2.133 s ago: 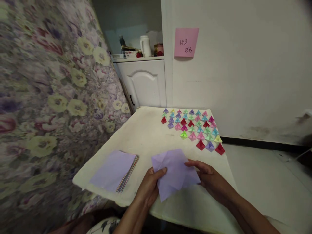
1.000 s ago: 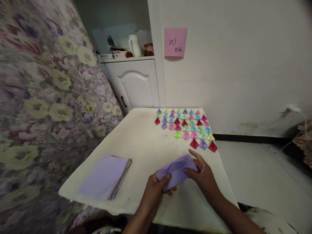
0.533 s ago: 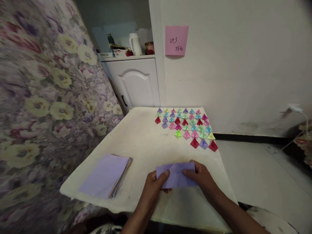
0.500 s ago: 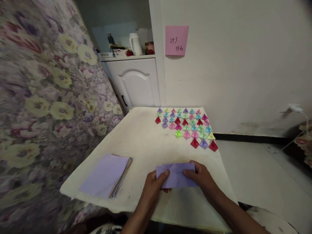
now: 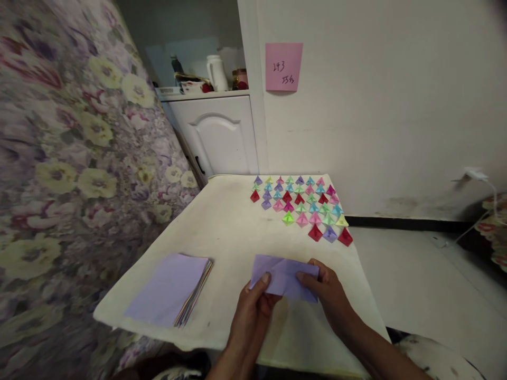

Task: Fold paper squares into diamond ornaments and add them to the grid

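Since it's pinched from both ends, the lavender origami paper (image 5: 283, 272) is held out flat above the table (image 5: 222, 227), toward 5 o'clock if 12 is the far edge. Left hand (image 5: 250, 311) has its 9 o'clock end, right hand (image 5: 328, 287) its 3 o'clock end, thumbs pressed on top, most fingers hidden behind. My guess is that's so the creased layers lie lined up; thin paper would probably flop if held at one end. The stack of paper sheets (image 5: 170, 287) sits at 8 o'clock, likely so it's handy for the left hand but clear of the folding. The folded paper pieces (image 5: 301, 219) are in tidy rows at 1 o'clock, I'd say so they're easy to count and less likely to get knocked.
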Tool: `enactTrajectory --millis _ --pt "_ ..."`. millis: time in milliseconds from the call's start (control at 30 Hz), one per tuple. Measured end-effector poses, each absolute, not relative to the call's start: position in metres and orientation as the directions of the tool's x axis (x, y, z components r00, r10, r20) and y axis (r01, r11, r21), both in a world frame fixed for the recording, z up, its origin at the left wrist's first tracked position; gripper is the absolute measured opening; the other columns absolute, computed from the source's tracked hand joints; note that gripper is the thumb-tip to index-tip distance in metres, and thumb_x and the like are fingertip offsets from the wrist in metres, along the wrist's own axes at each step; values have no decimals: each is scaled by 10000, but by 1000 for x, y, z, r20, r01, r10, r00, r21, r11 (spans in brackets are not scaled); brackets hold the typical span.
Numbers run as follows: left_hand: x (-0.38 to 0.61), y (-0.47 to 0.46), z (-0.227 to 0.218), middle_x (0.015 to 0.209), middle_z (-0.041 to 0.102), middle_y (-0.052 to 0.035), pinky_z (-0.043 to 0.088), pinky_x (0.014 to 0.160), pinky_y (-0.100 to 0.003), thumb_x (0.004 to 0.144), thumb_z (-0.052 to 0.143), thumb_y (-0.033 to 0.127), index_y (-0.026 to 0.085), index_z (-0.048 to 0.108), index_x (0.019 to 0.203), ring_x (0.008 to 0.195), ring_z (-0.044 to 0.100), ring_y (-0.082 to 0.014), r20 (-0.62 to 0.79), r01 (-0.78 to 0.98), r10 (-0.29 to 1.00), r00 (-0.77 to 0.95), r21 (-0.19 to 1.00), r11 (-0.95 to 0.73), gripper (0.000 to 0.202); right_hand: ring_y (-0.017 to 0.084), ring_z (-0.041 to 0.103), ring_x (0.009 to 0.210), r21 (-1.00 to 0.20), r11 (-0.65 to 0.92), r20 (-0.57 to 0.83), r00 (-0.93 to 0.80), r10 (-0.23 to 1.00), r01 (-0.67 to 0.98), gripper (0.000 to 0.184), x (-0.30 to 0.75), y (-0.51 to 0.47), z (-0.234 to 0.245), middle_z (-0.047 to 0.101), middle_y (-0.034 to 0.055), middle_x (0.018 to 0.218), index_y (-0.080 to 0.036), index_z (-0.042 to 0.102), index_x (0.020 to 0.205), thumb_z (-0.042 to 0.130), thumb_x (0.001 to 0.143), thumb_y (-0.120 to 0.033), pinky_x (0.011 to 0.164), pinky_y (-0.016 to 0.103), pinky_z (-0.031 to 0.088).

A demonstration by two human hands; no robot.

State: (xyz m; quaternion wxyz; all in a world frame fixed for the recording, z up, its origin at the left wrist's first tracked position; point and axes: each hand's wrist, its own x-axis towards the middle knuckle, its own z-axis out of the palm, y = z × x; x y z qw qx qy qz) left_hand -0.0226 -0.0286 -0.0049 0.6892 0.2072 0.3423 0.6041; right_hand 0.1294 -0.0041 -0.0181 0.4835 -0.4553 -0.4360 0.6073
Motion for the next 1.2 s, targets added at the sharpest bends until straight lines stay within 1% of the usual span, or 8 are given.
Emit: enactTrajectory --millis 300,633,800,900,967,1033,1133,1200 --pt "-1 -30 -9 1016 690 -100 525 819 -336 781 612 174 131 605 1069 971 631 -238 -307 -809 952 -23 565 163 291 94 356 496 -973 -136 -119 -98 988 -185 273 125 -9 -15 382 -72 542 -196 427 619 656 689 -325 467 212 283" --pt "4 -26 -15 995 696 -86 556 722 -329 703 684 109 155 573 1089 890 661 -243 -395 -739 914 -94 643 202 404 92 399 494 -975 -141 -112 -174 978 -169 243 130 -6 -19 409 -66 531 -178 468 636 623 733 -339 456 202 319" --pt "3 -27 -10 997 694 -93 563 695 -354 702 692 146 156 557 1116 889 661 -264 -343 -704 933 -106 689 173 436 103 451 482 -992 -91 -79 -129 988 -90 187 133 -4 -15 476 -54 556 -179 540 773 619 741 -346 423 200 368" --pt "2 -27 -6 984 699 -93 562 676 -340 690 699 147 153 561 1112 879 663 -261 -348 -692 930 -119 701 174 444 107 493 477 -1000 -21 -18 -131 991 -21 236 137 -4 -8 489 -52 579 -186 552 956 567 791 -353 447 219 426" --pt "0 -26 -5 983 701 -91 560 659 -324 682 702 150 155 572 1101 867 666 -254 -346 -691 929 -129 703 166 438 117 548 528 -999 41 37 -169 985 18 329 143 -5 -3 548 -23 685 -210 507 1132 507 835 -350 511 248 477" --pt "-3 -24 -5 986 700 -88 558 646 -306 677 704 152 158 578 1093 869 665 -247 -340 -695 930 -137 702 155 435 137 602 649 -997 74 65 -251 966 29 382 149 -5 1 588 44 961 -250 451 1234 456 862 -338 570 277 514" --pt "-9 -23 -5 993 696 -82 555 661 -293 680 702 144 165 579 1093 891 657 -235 -324 -706 933 -155 697 125 432 160 607 817 -985 158 123 -385 915 62 347 155 -7 6 477 67 1248 -292 498 1214 416 877 -282 653 301 528" --pt "-12 -23 -5 1006 689 -78 550 694 -302 689 695 136 172 575 1097 899 651 -227 -311 -714 938 -155 691 111 427 170 588 884 -968 233 169 -455 874 89 332 154 -8 8 421 54 1315 -302 552 1165 415 870 -236 697 308 521"
